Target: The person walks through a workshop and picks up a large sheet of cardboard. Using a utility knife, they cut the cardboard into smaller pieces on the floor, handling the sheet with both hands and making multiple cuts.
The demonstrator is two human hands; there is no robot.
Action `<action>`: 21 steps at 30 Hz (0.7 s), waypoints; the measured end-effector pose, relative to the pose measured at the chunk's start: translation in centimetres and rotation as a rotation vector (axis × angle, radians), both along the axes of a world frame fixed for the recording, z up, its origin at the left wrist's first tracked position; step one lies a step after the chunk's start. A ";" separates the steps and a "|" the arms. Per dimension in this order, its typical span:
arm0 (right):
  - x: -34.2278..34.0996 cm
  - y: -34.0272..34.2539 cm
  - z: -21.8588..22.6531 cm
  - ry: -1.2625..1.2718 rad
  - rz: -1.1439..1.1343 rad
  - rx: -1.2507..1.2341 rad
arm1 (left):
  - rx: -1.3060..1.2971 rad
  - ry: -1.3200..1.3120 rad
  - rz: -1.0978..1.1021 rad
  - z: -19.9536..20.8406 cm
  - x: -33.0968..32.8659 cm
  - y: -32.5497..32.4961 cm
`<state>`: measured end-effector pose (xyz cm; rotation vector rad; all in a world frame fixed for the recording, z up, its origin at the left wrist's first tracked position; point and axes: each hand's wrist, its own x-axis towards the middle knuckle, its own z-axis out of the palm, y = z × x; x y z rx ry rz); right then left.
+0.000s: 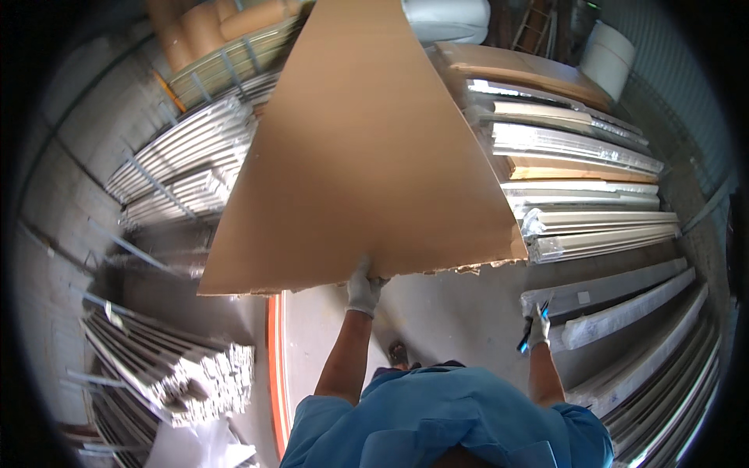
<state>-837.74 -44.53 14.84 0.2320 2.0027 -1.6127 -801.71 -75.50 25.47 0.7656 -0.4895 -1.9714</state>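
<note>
A large brown cardboard sheet (367, 156) stretches away in front of me, its near edge torn and ragged. My left hand (363, 292), in a white glove, grips that near edge around its middle, the thumb on top. Off to the right and apart from the sheet, my gloved right hand (538, 334) is closed around a slim blue-and-black tool (544, 310). Its exact kind is too small to make out. The fingers under the cardboard are hidden.
Racks of wrapped long profiles (179, 156) line the left, with more profile ends (211, 382) lower down. Stacked wrapped bundles (577, 148) and long packages (624, 312) lie on the right. An orange-red floor stripe (276, 366) runs beside me. Brown rolls (211, 31) stand at the far left.
</note>
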 end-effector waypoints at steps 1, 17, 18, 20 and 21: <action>-1.5 -0.1 1.1 -0.041 0.052 -0.028 | 0.013 0.001 -0.007 -0.7 0.8 2.6; 7.8 22.2 4.6 -0.071 0.810 -0.244 | 0.271 -0.180 0.069 -10.4 11.3 37.1; 8.8 24.1 4.2 -0.094 0.792 -0.237 | 0.293 -0.222 0.074 -10.9 12.2 39.1; 10.9 27.9 3.2 -0.102 0.758 -0.140 | 0.295 -0.257 0.078 -12.2 14.3 43.0; 12.1 29.8 2.7 -0.107 0.781 -0.175 | 0.302 -0.258 0.083 -13.1 15.3 45.1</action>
